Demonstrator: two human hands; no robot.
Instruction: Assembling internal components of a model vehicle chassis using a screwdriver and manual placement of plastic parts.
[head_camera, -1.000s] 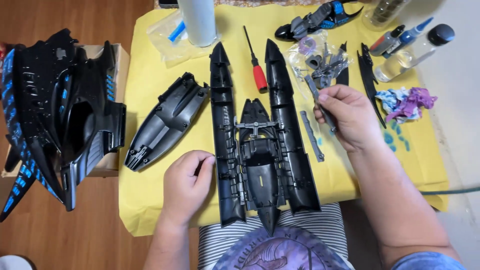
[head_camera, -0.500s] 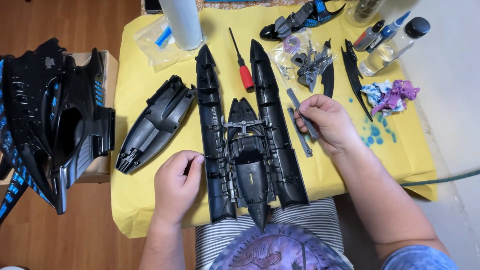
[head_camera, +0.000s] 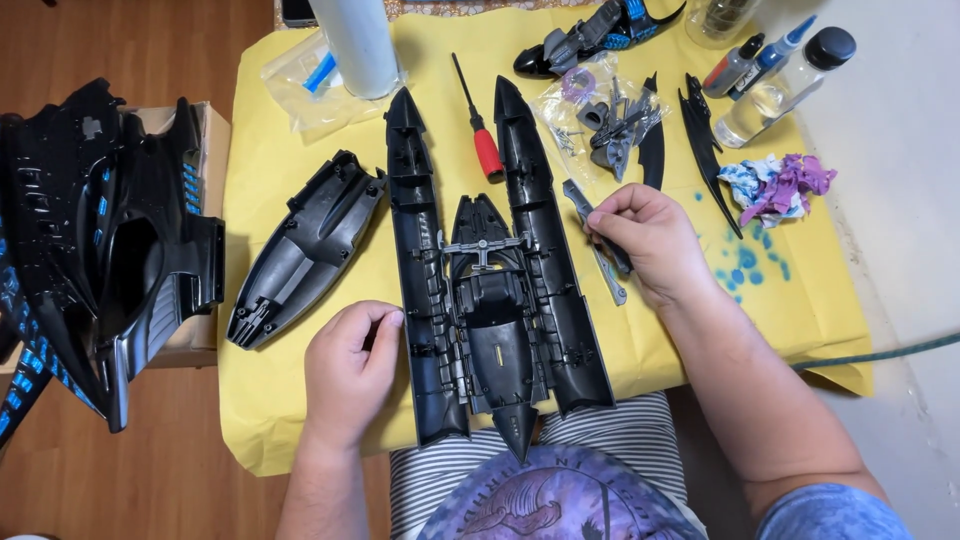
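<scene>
Head view — a black three-hulled model shell (head_camera: 495, 290) lies lengthwise on the yellow paper (head_camera: 300, 150). The left hand (head_camera: 350, 365), fingers curled, rests against the shell's left hull. The right hand (head_camera: 645, 240), just right of the shell, pinches a small grey strip (head_camera: 583, 203). A red-handled screwdriver (head_camera: 480, 135) lies at the shell's upper end. The shell looks rigid, light, thin-edged — best gripped along the long hulls.
</scene>
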